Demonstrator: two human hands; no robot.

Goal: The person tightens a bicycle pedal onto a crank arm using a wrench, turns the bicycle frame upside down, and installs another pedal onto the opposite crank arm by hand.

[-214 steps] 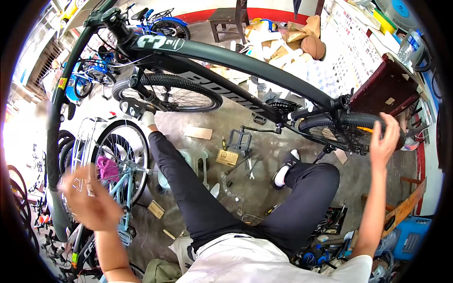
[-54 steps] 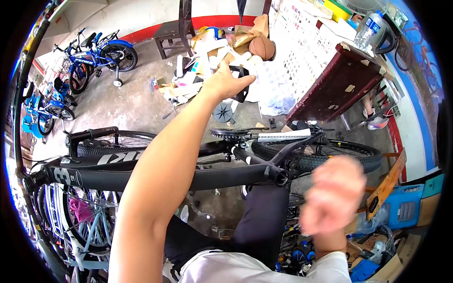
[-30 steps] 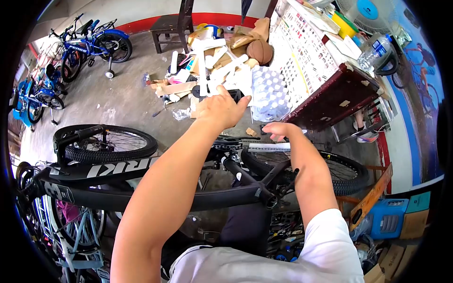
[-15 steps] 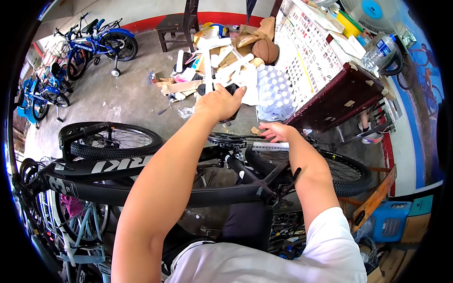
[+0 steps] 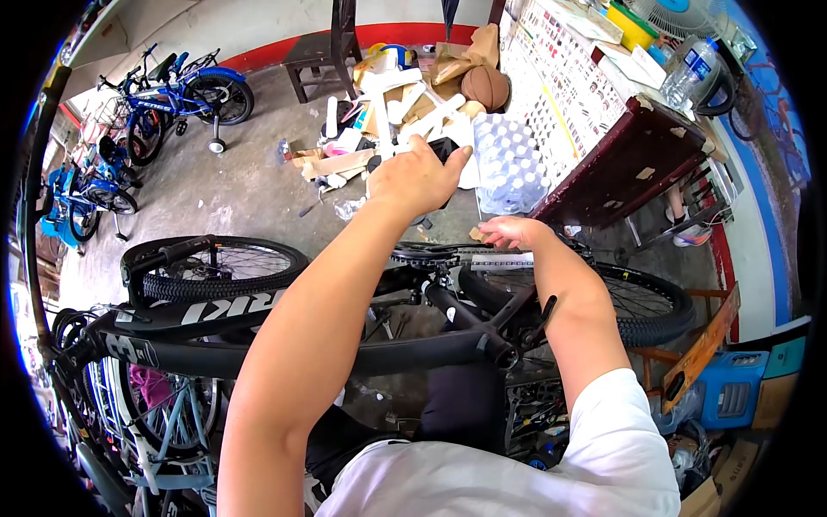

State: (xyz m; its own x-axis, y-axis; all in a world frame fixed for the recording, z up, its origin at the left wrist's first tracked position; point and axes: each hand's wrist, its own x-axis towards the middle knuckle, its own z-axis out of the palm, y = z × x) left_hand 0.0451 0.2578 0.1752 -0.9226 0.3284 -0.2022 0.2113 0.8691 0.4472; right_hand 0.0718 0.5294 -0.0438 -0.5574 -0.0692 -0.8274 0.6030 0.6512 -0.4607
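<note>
1 head view, seemingly warped, looks down over the bicycle (image 5: 431,351).

Bicycle workshop, black bicycle (image 5: 413,353), blue bikes (image 5: 177,102), loose tools (image 5: 536,417)

Saw grey concrete floor (image 5: 250,164) leftward of the left fingers (image 5: 419,146), and beyond them a dark-brown, square-seated wooden chair (image 5: 312,50) and a pale, red-banded wall (image 5: 392,12).

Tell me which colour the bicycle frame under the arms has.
The bicycle frame is black with white lettering, clearest in the head view.
</note>
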